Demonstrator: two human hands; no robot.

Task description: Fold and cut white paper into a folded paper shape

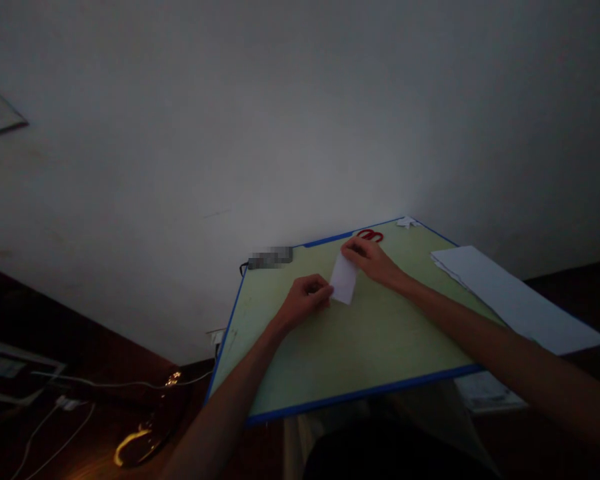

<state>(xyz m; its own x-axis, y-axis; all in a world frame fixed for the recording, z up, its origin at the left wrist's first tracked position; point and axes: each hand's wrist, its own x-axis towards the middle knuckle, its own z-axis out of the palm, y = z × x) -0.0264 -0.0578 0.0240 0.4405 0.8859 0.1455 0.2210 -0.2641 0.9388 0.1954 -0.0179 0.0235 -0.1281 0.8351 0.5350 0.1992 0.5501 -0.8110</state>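
A small white piece of paper (345,280) is held up between my two hands, over the table. My left hand (309,298) pinches its lower left edge between thumb and fingers. At the upper right, my right hand (366,255) is closed on the paper's top edge. Just behind my right hand lie scissors with red handles (376,235); their blades are mostly hidden. The light green tabletop (370,347) with a blue rim spreads below both hands.
White paper sheets (510,293) lie along the table's right side, overhanging its edge. Paper scraps (407,223) sit at the far right corner. A blurred dark object (271,257) rests at the far left edge. A white cable (130,385) runs left of the table; a wall stands behind.
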